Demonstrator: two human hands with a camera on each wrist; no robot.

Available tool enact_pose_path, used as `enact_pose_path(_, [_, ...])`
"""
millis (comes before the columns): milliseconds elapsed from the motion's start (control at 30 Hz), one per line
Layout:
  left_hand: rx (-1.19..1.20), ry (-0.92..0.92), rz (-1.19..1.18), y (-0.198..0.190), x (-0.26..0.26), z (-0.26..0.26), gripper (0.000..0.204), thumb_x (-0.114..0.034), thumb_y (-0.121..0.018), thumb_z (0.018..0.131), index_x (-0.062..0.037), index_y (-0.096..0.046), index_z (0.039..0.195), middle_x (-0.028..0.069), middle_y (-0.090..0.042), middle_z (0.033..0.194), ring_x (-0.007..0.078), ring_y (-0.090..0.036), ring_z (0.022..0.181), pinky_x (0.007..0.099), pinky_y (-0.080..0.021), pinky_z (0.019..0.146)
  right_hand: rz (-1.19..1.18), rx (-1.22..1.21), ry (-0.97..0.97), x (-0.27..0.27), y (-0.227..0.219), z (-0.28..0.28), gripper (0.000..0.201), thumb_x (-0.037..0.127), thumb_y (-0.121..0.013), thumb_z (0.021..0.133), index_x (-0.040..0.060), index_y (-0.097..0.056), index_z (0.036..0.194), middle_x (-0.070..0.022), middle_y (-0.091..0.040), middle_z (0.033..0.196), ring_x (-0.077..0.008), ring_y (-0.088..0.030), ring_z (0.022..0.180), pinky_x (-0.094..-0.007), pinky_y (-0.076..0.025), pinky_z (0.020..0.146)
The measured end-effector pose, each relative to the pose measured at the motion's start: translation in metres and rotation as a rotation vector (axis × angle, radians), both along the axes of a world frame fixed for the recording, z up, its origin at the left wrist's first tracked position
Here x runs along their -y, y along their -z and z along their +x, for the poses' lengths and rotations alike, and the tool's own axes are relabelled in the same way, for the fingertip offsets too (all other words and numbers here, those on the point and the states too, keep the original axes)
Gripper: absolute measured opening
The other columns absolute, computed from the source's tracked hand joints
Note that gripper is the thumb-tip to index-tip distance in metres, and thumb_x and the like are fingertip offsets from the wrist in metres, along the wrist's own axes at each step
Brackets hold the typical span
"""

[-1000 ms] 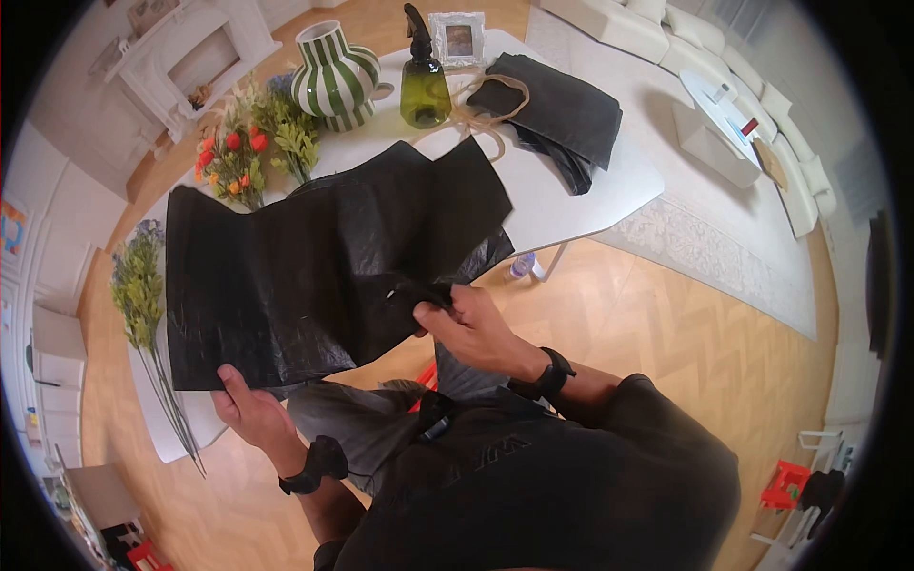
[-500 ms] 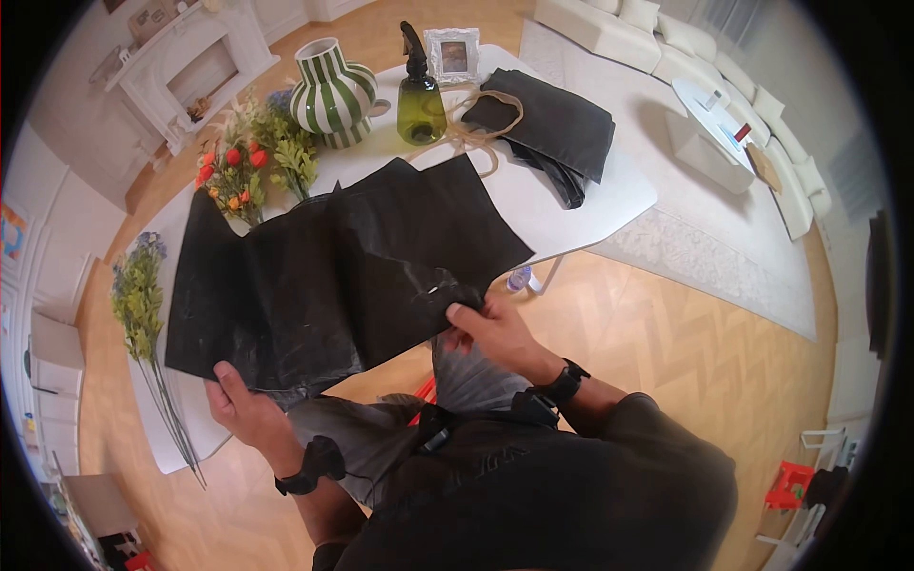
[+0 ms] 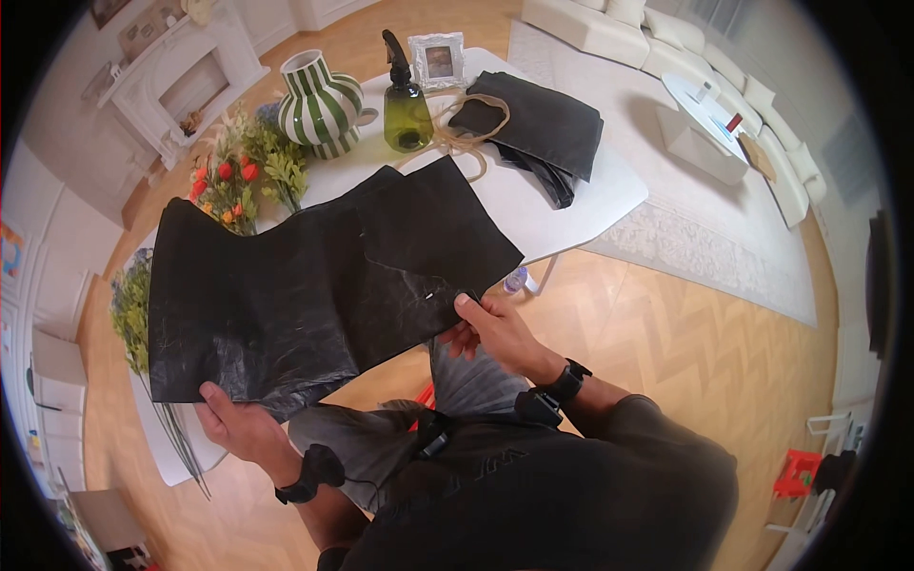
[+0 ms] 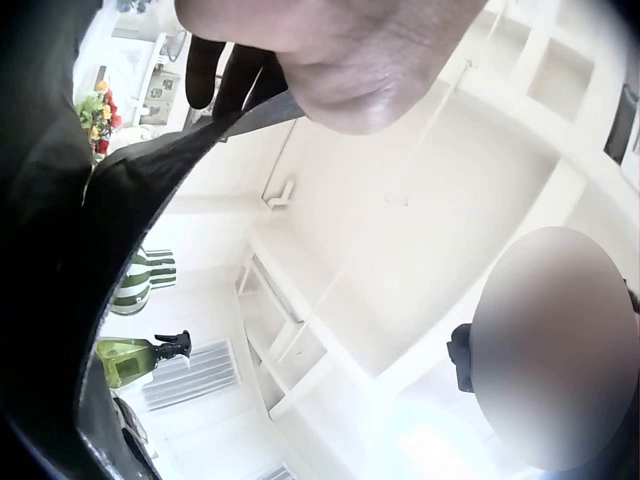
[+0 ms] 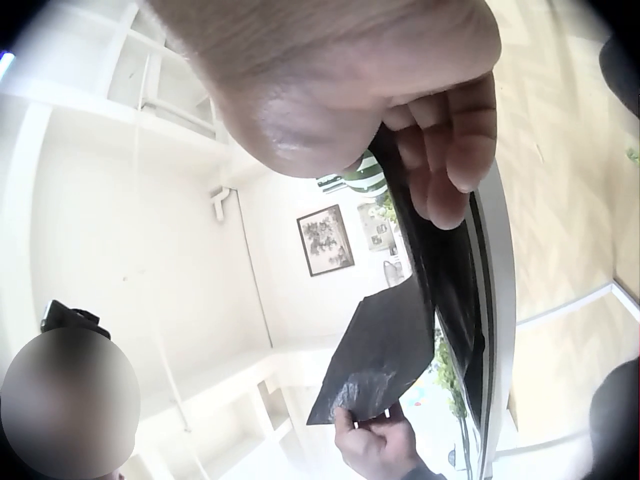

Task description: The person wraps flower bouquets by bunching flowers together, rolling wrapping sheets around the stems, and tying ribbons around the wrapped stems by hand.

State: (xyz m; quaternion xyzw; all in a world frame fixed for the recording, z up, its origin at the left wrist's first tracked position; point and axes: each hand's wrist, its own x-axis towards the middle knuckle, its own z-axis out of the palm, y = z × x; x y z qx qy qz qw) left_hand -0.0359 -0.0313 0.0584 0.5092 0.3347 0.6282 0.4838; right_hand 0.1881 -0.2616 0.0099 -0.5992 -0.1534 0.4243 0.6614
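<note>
Two hands, left (image 3: 238, 425) and right (image 3: 497, 333), pinch one creased, glossy black sheet (image 3: 314, 285) above one white table (image 3: 609, 195); I see one green-striped vase (image 3: 322, 105) and one green spray bottle (image 3: 407, 114) behind it.

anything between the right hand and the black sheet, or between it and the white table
Nothing visible separates the right hand from the black sheet it holds. Red and orange flowers on the white table could get in the way at its far edge.
</note>
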Motion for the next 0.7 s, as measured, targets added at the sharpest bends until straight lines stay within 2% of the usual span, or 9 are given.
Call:
enact_pose_path(33, [0.048, -0.040, -0.025, -0.004, 0.002, 0.003, 0.027, -0.021, -0.060, 0.099, 0.0051, -0.060, 0.107, 0.0021, -0.055, 0.086, 0.0075, -0.050, 0.079, 0.0212, -0.041, 0.069, -0.019, -0.010, 0.002, 0.001, -0.002, 0.002, 0.046, 0.039, -0.048, 0.102, -0.0026, -0.064, 0.089, -0.0142, -0.070, 0.083, -0.0161, -0.066, 0.063, -0.0260, -0.048, 0.051])
enact_pose_path(167, [0.226, -0.078, -0.057, -0.002, -0.005, 0.000, 0.030, -0.024, -0.065, 0.096, 0.0030, -0.058, 0.105, 0.0032, -0.057, 0.089, 0.0099, -0.052, 0.087, 0.0250, -0.042, 0.081, -0.150, 0.071, -0.015, 0.008, -0.019, 0.014, 0.051, 0.040, -0.047, 0.102, -0.0048, -0.063, 0.084, -0.0134, -0.070, 0.078, -0.0164, -0.066, 0.063, -0.0265, -0.049, 0.053])
enact_pose_path(233, [0.261, -0.251, -0.156, 0.002, -0.009, -0.003, 0.036, -0.025, -0.068, 0.093, 0.0041, -0.056, 0.112, 0.0048, -0.059, 0.096, 0.0107, -0.053, 0.090, 0.0270, -0.042, 0.085, -0.291, 0.334, 0.113, 0.018, -0.008, 0.044, 0.052, 0.039, -0.047, 0.101, -0.0050, -0.064, 0.081, -0.0107, -0.067, 0.070, -0.0149, -0.065, 0.060, -0.0273, -0.050, 0.054])
enact_pose_path(267, [0.261, -0.250, -0.156, 0.007, -0.013, -0.007, 0.036, -0.025, -0.068, 0.093, 0.0041, -0.056, 0.112, 0.0048, -0.059, 0.096, 0.0107, -0.053, 0.090, 0.0270, -0.042, 0.085, -0.213, 0.550, 0.302, 0.024, -0.004, 0.060, 0.048, 0.037, -0.049, 0.101, -0.0031, -0.065, 0.080, -0.0083, -0.065, 0.065, -0.0137, -0.063, 0.055, -0.0279, -0.049, 0.054])
enact_pose_path(300, [0.254, -0.247, -0.185, 0.013, -0.019, -0.014, 0.040, -0.025, -0.069, 0.093, 0.0048, -0.055, 0.115, 0.0060, -0.059, 0.102, 0.0125, -0.054, 0.093, 0.0279, -0.042, 0.088, -0.371, 0.699, 0.391, 0.037, -0.005, 0.085, 0.043, 0.035, -0.052, 0.099, -0.0014, -0.067, 0.084, -0.0080, -0.064, 0.064, -0.0139, -0.061, 0.052, -0.0279, -0.049, 0.054])
enact_pose_path(367, [0.244, -0.240, -0.217, 0.015, -0.021, -0.017, 0.043, -0.026, -0.069, 0.092, 0.0054, -0.054, 0.118, 0.0072, -0.060, 0.107, 0.0142, -0.055, 0.095, 0.0288, -0.042, 0.090, -0.296, 0.830, 0.706, 0.056, -0.012, 0.134, 0.040, 0.036, -0.058, 0.095, -0.0022, -0.067, 0.089, -0.0081, -0.065, 0.068, -0.0142, -0.063, 0.055, -0.0288, -0.048, 0.049])
enact_pose_path(467, [0.257, -0.230, -0.170, 0.013, -0.020, -0.013, 0.043, -0.024, -0.066, 0.094, 0.0055, -0.053, 0.122, 0.0100, -0.060, 0.117, 0.0190, -0.057, 0.102, 0.0309, -0.043, 0.096, -0.278, 0.656, 0.930, 0.079, -0.008, 0.213, 0.043, 0.035, -0.068, 0.088, -0.0074, -0.065, 0.089, -0.0107, -0.063, 0.067, -0.0155, -0.062, 0.055, -0.0271, -0.046, 0.044])
enact_pose_path(533, [0.296, -0.075, -0.161, 0.018, -0.022, -0.016, 0.051, -0.024, -0.068, 0.092, 0.0078, -0.051, 0.127, 0.0100, -0.059, 0.119, 0.0175, -0.054, 0.105, 0.0284, -0.041, 0.095, -0.250, 0.317, 0.798, 0.090, -0.002, 0.250, 0.037, 0.031, -0.071, 0.086, -0.0061, -0.063, 0.084, -0.0107, -0.061, 0.067, -0.0150, -0.058, 0.051, -0.0268, -0.042, 0.041])
enact_pose_path(700, [0.296, -0.044, -0.234, 0.026, -0.025, -0.020, 0.042, -0.023, -0.064, 0.095, 0.0070, -0.053, 0.122, 0.0137, -0.060, 0.121, 0.0221, -0.058, 0.106, 0.0318, -0.046, 0.095, -0.309, 0.246, 0.632, 0.087, -0.002, 0.284, 0.027, 0.023, -0.070, 0.087, -0.0012, -0.060, 0.079, -0.0074, -0.058, 0.068, -0.0121, -0.047, 0.045, -0.0263, -0.034, 0.038])
